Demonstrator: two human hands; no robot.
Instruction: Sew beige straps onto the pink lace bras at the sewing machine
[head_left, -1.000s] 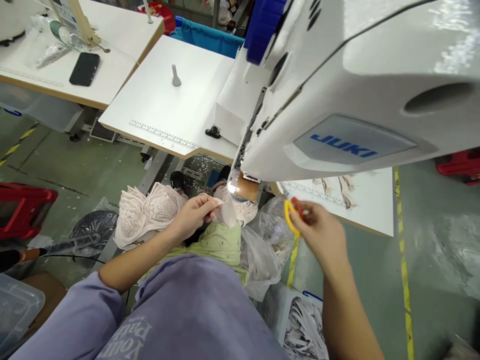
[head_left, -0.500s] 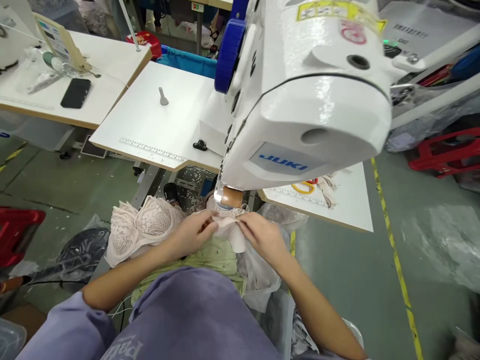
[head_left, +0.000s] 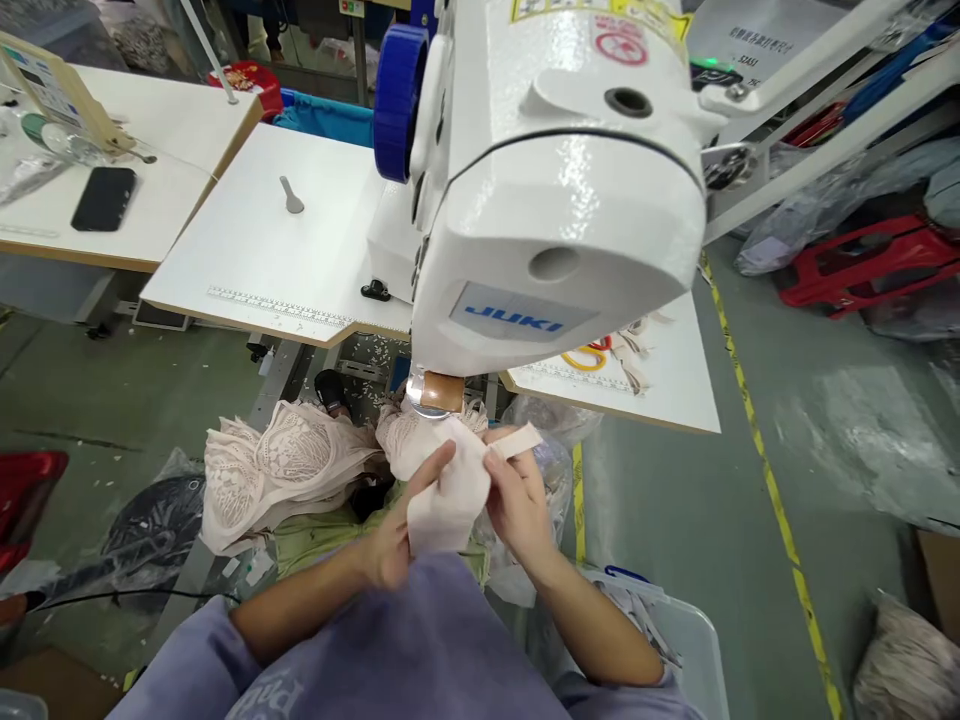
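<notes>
Just below the sewing machine's presser area, both hands hold the smooth band of a pale pink bra (head_left: pixel 448 497). My left hand (head_left: pixel 396 530) grips it from the left, thumb on top and other fingers largely hidden behind the cloth. My right hand (head_left: pixel 521 498) pinches it on the right, and a narrow strap end (head_left: pixel 519 441) sticks out above the fingers. The lace part (head_left: pixel 397 432) lies under the sewing machine (head_left: pixel 547 250), by its brown and metal guard (head_left: pixel 442 392). More pale lace bras (head_left: pixel 289 465) lie piled left of my left hand.
Green fabric (head_left: pixel 319 540) lies beneath the work. The white table (head_left: pixel 262 230) carries a grey tool (head_left: pixel 291 196) and a printed ruler. Yellow-handled scissors (head_left: pixel 583 359) and scraps lie on the right table part. A clear plastic bin (head_left: pixel 697 640) stands at lower right.
Both hands have come slightly toward my body, and the band is now spread out flat with its strap end showing. The camera view has shifted to the right.
</notes>
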